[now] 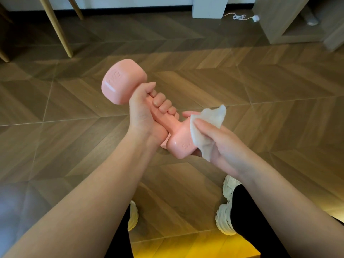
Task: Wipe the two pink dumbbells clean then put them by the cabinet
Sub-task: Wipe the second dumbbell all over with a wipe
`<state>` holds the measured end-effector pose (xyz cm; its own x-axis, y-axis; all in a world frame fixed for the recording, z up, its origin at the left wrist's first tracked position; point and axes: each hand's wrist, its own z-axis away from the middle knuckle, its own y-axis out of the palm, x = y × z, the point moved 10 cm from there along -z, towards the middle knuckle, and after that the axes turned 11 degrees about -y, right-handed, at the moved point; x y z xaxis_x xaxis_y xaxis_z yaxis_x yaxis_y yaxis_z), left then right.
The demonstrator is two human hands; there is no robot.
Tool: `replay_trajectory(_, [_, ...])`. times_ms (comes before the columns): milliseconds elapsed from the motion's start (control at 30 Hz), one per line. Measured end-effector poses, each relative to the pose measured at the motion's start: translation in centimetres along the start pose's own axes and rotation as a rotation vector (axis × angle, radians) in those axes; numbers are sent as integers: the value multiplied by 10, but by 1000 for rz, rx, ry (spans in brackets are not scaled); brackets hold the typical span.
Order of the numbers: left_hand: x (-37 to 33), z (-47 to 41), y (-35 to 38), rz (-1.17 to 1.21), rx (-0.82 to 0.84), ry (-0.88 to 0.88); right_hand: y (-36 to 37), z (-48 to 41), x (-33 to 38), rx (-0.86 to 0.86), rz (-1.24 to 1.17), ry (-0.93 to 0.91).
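Observation:
A pink dumbbell [122, 84] is held in the air above the floor, tilted with one head up at the left and the other head [181, 144] down at the right. My left hand [147, 110] is wrapped around its handle. My right hand [221, 144] presses a white wipe [206, 125] against the side of the lower head, thumb on top of the wipe. Only one dumbbell is in sight.
Wooden chevron floor [260, 86] all around. Wooden chair legs [61, 34] stand at the far left. A light cabinet with an open shelf [290, 21] sits at the far right, with a white post [209, 7] and a white cable [240, 16] beside it. My feet in white shoes [226, 207] are below.

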<state>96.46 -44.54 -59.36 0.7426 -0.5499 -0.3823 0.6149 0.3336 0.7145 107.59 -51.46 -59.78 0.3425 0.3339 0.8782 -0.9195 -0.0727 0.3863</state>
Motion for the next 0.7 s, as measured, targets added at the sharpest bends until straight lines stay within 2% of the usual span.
replay_trajectory(67, [-1, 1, -1, 20, 9, -5, 4, 4, 2, 102, -32, 20])
replay_trajectory(133, [-1, 1, 0, 11, 20, 6, 6, 3, -1, 118, -3, 37])
replay_trajectory(300, [-1, 2, 6, -67, 39, 35, 0, -8, -14, -97, 74, 65])
replay_trajectory(400, [-2, 1, 7, -67, 46, 37, -7, -9, -15, -141, -21, 112])
replay_trajectory(533, [-2, -1, 6, 23, 61, -5, -3, -3, -11, -14, -186, 129])
replay_trajectory(633, [-4, -1, 6, 39, 84, 11, 12, 3, -23, 125, -228, 258])
replay_trajectory(700, [-6, -1, 8, 9, 89, 36, 20, 3, -27, 152, -287, 296])
